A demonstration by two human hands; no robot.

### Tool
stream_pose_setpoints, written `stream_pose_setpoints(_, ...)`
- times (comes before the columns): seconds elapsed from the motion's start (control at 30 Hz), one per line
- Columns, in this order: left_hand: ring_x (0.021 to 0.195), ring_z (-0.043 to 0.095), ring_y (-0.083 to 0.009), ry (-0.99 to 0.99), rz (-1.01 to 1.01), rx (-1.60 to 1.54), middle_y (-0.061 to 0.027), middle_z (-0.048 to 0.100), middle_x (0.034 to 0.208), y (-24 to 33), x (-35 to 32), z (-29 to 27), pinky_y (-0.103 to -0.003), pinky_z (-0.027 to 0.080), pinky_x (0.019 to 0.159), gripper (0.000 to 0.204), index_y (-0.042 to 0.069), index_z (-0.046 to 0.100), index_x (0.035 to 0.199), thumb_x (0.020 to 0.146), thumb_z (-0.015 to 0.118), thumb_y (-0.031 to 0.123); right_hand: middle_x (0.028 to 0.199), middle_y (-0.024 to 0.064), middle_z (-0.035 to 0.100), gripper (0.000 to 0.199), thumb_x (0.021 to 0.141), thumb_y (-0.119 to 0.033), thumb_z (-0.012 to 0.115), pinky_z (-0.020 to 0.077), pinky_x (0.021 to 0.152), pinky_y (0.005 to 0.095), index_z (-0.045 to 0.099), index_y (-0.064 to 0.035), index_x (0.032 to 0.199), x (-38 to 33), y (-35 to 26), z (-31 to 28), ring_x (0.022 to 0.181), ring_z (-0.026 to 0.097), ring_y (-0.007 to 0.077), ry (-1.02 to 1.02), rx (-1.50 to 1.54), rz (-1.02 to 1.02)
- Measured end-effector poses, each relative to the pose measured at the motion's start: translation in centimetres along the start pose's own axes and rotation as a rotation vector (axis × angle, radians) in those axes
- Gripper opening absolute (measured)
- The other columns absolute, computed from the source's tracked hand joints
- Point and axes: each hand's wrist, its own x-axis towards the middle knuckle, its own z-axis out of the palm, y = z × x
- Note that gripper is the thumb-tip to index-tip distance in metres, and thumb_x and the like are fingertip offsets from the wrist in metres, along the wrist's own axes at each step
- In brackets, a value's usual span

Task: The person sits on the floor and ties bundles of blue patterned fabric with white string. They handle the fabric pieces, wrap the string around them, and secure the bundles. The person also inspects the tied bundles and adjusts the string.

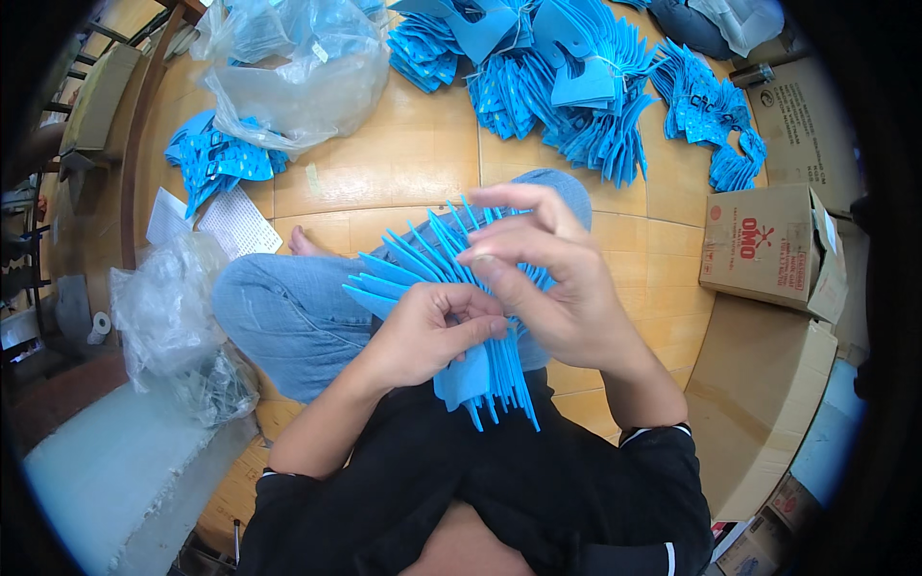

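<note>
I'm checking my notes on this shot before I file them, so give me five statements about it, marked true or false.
1. The left hand grips a fanned blue bundle. True.
2. The right hand lies on the floor. False: it is raised at the bundle.
3. More blue stacks lie on the floor beyond the knees. True.
4. The sleeves are plain red. False: they are black with white trim.
5. The jeans are blue. True.

clear plastic bag [298, 96] on tan floor [394, 168], white paper sheet [240, 223], cardboard boxes [754, 254] at right
</note>
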Motion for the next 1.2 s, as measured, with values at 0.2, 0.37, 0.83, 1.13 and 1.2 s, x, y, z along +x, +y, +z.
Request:
stream_pose_setpoints(0.2,0.058,0.052,-0.0024,0.084,-0.006,-0.093,-0.0019,0.069,0.081,-0.7,0.1,-0.2,-0.019,0.041,0.050,0.018,0.002,0.069,0.096,0.094,0.064,0.019,0.096,0.0107,0.065,0.016,0.084,-0.008,0.069,0.0492,0.065,0.0313,0.070,-0.0025,0.100,-1.0,-0.9,-0.4,0.079,0.063,0.0193,-0.009,-0.392,0.144)
stream_pose_setpoints(0.37,0.058,0.053,-0.0022,0.090,-0.009,-0.181,-0.0014,0.069,0.081,-1.2,0.3,-1.1,-0.018,0.042,0.051,0.017,0.003,0.069,0.098,0.094,0.064,0.019,0.074,0.0106,0.064,0.011,0.084,-0.011,0.070,0.0485,0.061,0.0325,0.068,-0.0025,0.091,-3.2,-0.5,-1.3,0.067,0.062,0.0239,-0.228,-0.393,0.227)
stream_pose_setpoints(0.83,0.066,0.063,-0.0174,0.182,0.661,0.716,-0.0054,0.064,0.084,-0.9,-0.1,-1.3,-0.028,0.050,0.054,0.012,0.003,0.064,0.081,0.072,0.071,-0.002,0.100,0.0088,0.065,0.020,0.081,-0.009,0.070,0.0458,0.083,0.0414,0.068,-0.0058,0.101,-1.8,1.9,-1.8,0.096,0.061,0.0267,-0.184,-0.452,-0.092)
stream_pose_setpoints(1.13,0.065,0.064,-0.0186,0.404,0.815,0.758,-0.0067,0.063,0.085,-2.2,0.7,-1.9,-0.029,0.053,0.057,0.012,0.005,0.066,0.080,0.073,0.074,-0.001,0.092,0.0063,0.065,0.014,0.083,-0.015,0.068,0.0400,0.088,0.0399,0.069,-0.0080,0.095,-1.3,3.7,-0.4,0.096,0.059,0.0259,-0.325,-0.422,-0.096)
stream_pose_setpoints(1.2,0.065,0.063,-0.0150,0.424,0.709,0.636,-0.0068,0.064,0.086,-2.8,0.3,-1.9,-0.026,0.052,0.057,0.011,0.004,0.068,0.081,0.074,0.075,-0.002,0.091,0.0061,0.065,0.013,0.083,-0.016,0.068,0.0397,0.087,0.0393,0.069,-0.0079,0.093,-1.1,3.8,-0.4,0.096,0.059,0.0259,-0.340,-0.393,-0.096)
